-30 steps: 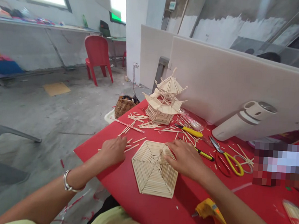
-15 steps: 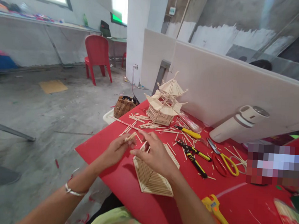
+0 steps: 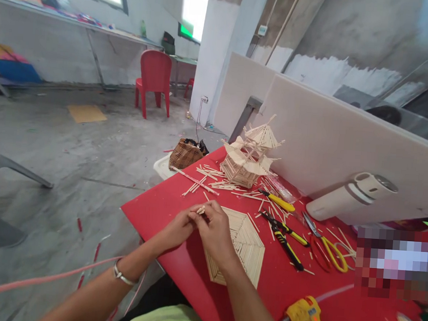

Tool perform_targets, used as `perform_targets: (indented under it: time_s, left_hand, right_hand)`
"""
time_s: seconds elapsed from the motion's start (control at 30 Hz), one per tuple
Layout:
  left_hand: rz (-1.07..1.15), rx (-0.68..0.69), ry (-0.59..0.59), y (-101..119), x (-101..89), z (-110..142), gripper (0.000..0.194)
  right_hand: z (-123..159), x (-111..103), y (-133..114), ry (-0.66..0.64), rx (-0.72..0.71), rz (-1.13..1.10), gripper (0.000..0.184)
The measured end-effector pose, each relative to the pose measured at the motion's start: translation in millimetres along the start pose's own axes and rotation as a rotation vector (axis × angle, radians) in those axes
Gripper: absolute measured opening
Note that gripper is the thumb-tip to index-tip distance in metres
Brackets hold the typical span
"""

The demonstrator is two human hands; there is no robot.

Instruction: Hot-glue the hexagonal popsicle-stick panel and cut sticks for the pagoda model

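Note:
My left hand (image 3: 180, 228) is closed, pinching a small bundle of short wooden sticks (image 3: 200, 210) with its ends poking out. My right hand (image 3: 216, 234) meets it, thumb and fingers closed at the same sticks; how many there are I cannot tell. Beneath my right forearm lies a flat polygonal panel of wooden sticks (image 3: 249, 253), set in rings, partly covered by that hand. Beyond the hands stands a tiered pagoda model of sticks (image 3: 249, 158), with loose sticks (image 3: 225, 185) scattered around its base.
On the red table (image 3: 176, 275) lie a yellow-handled cutter (image 3: 279, 201), pliers (image 3: 285, 239), scissors (image 3: 327, 246) and a yellow glue gun (image 3: 307, 316). A white flask (image 3: 347, 196) leans by the pale board (image 3: 312, 123). A checked bag (image 3: 185, 153) sits past the table edge.
My right hand has come over to my left, and their fingers now meet at the sticks. The view has shifted, showing more of the panel and a pink strip at lower left.

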State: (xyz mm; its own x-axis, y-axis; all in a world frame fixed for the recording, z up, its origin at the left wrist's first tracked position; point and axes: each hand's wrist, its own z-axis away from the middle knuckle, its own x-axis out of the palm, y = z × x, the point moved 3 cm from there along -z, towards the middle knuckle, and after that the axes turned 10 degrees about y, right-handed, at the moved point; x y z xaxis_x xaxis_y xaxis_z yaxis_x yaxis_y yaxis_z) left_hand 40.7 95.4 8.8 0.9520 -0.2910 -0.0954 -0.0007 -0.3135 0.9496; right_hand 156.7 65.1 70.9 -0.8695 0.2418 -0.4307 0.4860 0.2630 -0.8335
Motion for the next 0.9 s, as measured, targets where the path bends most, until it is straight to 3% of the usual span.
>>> perform_targets:
  time_s: [0.2,0.4,0.57,0.9]
  left_hand:
    - [0.023,-0.096,0.076,2,-0.6,7,0.025]
    - [-0.039,-0.079,0.17,-2,2.0,8,0.018]
    - [-0.095,-0.093,0.153,1,3.9,9,0.017]
    - [-0.078,-0.077,0.126,6,4.9,8,0.019]
  right_hand:
    - [-4,-2,0,-0.013,-0.009,0.126,0.007]
    - [-2,-12,-9,0.085,-0.073,0.047,0.044]
    - [0,-12,-5,0.064,-0.163,0.046,0.032]
    - [0,-13,-1,0.096,-0.111,0.033,0.031]
